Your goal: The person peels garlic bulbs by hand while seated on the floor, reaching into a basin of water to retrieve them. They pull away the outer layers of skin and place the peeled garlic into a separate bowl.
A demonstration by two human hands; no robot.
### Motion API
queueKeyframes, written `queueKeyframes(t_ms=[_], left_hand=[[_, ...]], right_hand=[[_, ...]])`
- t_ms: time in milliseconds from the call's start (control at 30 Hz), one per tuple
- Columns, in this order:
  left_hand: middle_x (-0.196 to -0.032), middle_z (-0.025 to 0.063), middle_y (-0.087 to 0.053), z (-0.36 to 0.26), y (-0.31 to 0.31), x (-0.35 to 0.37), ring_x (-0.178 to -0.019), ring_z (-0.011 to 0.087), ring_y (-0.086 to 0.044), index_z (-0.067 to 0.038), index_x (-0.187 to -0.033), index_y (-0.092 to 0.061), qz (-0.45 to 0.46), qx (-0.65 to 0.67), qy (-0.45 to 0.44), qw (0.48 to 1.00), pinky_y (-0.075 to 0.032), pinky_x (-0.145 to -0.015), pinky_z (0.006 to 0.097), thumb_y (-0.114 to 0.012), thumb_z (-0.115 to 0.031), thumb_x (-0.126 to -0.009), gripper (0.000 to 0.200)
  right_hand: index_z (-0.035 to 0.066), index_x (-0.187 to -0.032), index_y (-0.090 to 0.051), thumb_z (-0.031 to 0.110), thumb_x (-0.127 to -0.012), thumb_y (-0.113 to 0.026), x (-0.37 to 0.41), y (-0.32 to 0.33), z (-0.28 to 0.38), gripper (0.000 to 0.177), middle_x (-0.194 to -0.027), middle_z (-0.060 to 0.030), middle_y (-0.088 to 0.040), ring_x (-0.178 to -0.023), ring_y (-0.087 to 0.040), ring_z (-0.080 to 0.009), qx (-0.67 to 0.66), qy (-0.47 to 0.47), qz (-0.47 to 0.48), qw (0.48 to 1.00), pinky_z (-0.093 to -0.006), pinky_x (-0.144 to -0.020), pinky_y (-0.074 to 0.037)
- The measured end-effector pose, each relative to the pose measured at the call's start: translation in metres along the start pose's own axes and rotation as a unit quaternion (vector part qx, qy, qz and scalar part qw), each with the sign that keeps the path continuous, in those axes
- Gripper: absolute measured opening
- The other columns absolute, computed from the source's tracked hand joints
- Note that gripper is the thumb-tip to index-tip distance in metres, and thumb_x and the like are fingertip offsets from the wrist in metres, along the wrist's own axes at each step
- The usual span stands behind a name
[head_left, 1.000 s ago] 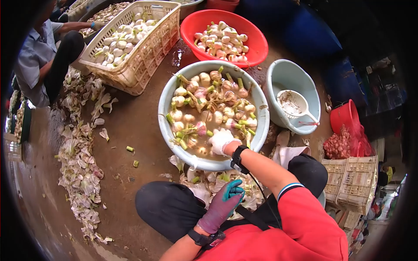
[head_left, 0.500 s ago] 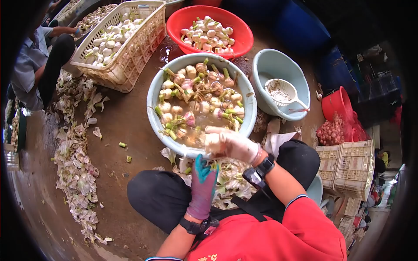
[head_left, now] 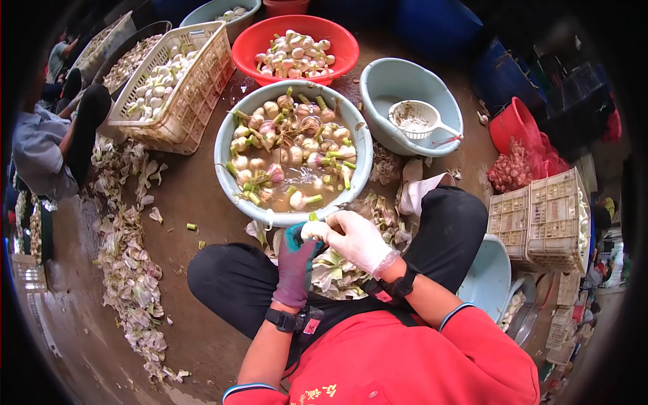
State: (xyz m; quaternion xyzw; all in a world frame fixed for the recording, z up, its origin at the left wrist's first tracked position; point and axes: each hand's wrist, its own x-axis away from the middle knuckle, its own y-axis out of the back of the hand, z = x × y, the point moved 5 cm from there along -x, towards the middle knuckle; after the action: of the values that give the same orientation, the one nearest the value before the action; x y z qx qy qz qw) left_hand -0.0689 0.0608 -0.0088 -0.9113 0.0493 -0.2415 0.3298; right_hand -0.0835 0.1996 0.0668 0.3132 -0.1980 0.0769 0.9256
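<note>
Between my two hands, just in front of the large basin's near rim, is a pale garlic bulb point(head_left: 314, 230) with a green stem stub. My left hand point(head_left: 295, 260), in a purple and teal glove, has its fingers wrapped round the bulb. My right hand point(head_left: 358, 241), in a white glove, pinches the same bulb from the other side. A light blue basin point(head_left: 225, 182) holds murky water with stemmed garlic bulbs floating in it. Peeled garlic skins point(head_left: 337, 273) lie heaped between my legs, below my hands.
A red basin point(head_left: 347, 47) and a cream crate point(head_left: 192, 111) hold garlic. A second blue basin point(head_left: 378, 84) contains a white strainer point(head_left: 413, 118). Skins point(head_left: 131, 270) trail along the floor at left. A person point(head_left: 44, 152) sits at the left edge. Crates point(head_left: 553, 219) stand at right.
My right hand has moved from over the basin's near edge down to my left hand. Both now grip the bulb, and my left fingers have closed. The view has shifted slightly.
</note>
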Motion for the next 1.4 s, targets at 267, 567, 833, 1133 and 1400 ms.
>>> queueKeyframes(t_ms=[267,567,833,1133,1400], left_hand=[[-0.117,0.0087,-0.057,0.004,0.011,0.004,-0.106,0.0161,-0.057,0.0,-0.128,-0.049,0.0,-0.15,-0.065,0.987,-0.049,-0.092,0.0299,-0.062,0.004,-0.081,0.049],[-0.114,0.0078,-0.058,0.008,0.025,0.003,-0.102,0.0156,-0.058,-0.002,-0.126,-0.051,-0.037,-0.287,-0.175,0.941,-0.048,-0.09,0.0284,-0.064,0.006,-0.078,0.05],[-0.11,0.01,-0.059,-0.01,0.011,0.015,-0.095,0.0188,-0.063,-0.002,-0.121,-0.052,0.007,-0.018,-0.006,1.0,-0.054,-0.084,0.0312,-0.065,0.002,-0.08,0.043],[-0.115,0.0139,-0.059,-0.009,0.014,0.017,-0.089,0.0249,-0.067,0.0,-0.134,-0.042,0.062,0.015,0.035,0.997,-0.057,-0.078,0.0362,-0.052,-0.022,-0.091,0.05],[-0.11,0.0098,-0.062,0.001,0.01,0.013,-0.088,0.0227,-0.067,-0.005,-0.13,-0.047,0.083,0.002,0.114,0.99,-0.057,-0.075,0.0359,-0.055,-0.028,-0.094,0.043]], right_hand=[[0.006,-0.093,-0.065,0.025,-0.085,-0.062,0.012,-0.021,-0.011,0.02,-0.086,-0.0169,-0.064,-0.085,-0.063,-0.0334,0.144,0.072,-0.097,0.982,-0.0427,-0.075,-0.05],[0.008,-0.084,-0.063,0.019,-0.084,-0.054,0.004,-0.033,-0.011,0.014,-0.078,-0.0151,-0.065,-0.077,-0.065,-0.0357,0.187,0.079,-0.177,0.963,-0.0467,-0.07,-0.051],[0.004,-0.091,-0.066,0.024,-0.081,-0.056,-0.004,-0.021,-0.04,0.025,-0.085,-0.019,-0.068,-0.081,-0.066,-0.0346,-0.04,-0.008,-0.093,0.995,-0.0408,-0.074,-0.052],[0.007,-0.108,-0.067,0.036,-0.079,-0.065,0.004,0.009,-0.077,0.041,-0.096,-0.0175,-0.067,-0.095,-0.062,-0.0342,0.208,0.104,-0.106,0.967,-0.0442,-0.087,-0.048],[0.008,-0.084,-0.065,0.021,-0.08,-0.061,0.011,-0.021,-0.008,0.015,-0.082,-0.012,-0.063,-0.086,-0.061,-0.0323,0.172,0.203,-0.077,0.961,-0.0433,-0.079,-0.047]])
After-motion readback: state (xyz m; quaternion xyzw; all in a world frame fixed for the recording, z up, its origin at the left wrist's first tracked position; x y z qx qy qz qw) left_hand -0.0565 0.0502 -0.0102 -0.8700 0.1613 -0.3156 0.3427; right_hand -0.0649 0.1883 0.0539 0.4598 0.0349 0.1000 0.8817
